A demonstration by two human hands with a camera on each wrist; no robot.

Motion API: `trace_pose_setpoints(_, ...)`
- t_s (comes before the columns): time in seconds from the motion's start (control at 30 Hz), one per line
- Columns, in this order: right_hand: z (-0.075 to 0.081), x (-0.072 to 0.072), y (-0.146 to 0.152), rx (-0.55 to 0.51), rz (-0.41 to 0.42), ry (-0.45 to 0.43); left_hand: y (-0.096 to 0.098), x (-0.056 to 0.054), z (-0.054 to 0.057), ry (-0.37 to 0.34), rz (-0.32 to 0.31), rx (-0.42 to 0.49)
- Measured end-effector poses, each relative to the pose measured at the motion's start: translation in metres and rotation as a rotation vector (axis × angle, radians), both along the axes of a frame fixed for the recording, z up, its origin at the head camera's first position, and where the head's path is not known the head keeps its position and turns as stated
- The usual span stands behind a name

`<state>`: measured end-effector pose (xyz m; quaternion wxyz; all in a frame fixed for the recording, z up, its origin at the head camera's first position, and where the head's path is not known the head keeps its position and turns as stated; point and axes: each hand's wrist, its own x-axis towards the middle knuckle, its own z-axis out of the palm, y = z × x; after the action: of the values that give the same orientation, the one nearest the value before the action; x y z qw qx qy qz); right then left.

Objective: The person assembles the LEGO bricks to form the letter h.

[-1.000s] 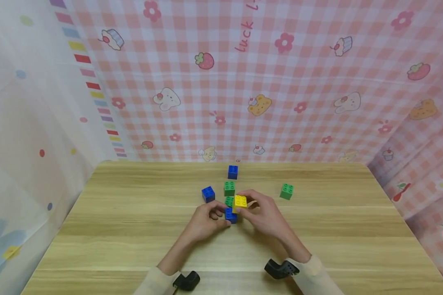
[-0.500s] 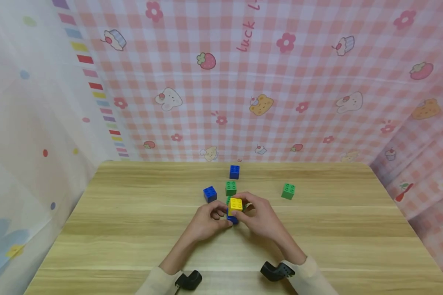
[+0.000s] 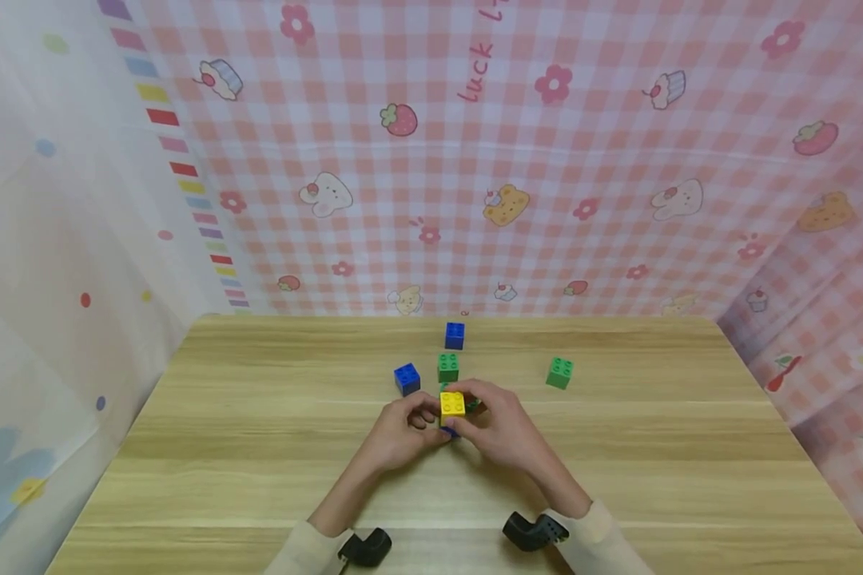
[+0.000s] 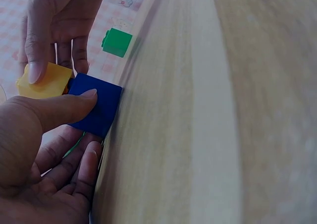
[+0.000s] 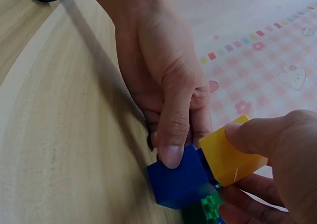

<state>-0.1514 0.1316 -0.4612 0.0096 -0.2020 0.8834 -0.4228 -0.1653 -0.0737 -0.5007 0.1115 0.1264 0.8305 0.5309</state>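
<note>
Nearest to us, two pale sleeves [image 3: 305, 551], each with a black wrist device [image 3: 365, 548], reach in over a wooden worktop [image 3: 259, 479]. Ahead of them we see a person's left hand [image 3: 400, 434] pinching a held blue block [image 4: 101, 105] between thumb and fingers, roughly midway between the worktop's left and right edges. From the other side, the right hand [image 3: 507, 427] grips a yellow block [image 3: 452, 406], thumb on its near face. The wrist views show us the yellow piece directly above the blue one, slightly tilted, with a strip of studs visible between the two. Just behind them we glimpse a half-hidden green block [image 5: 210, 209], mostly screened by the fingers.

Farther back, a second blue block [image 3: 407, 379] stands turned at an angle, toward the left edge from the hands, while a lone green block [image 3: 560, 373] sits off toward the far right corner. Between these we find a middle green block [image 3: 448, 368]. A last blue block [image 3: 455, 336] stands near the far edge, before a pink checked cloth [image 3: 374, 160].
</note>
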Motion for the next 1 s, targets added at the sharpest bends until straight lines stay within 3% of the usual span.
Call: trace_pose_setpoints(1.0,-0.0050,-0.0003,0.0014,0.009,0.008,-0.011,-0.0003,-0.0026,-0.0030,-0.021,0.005,-0.018)
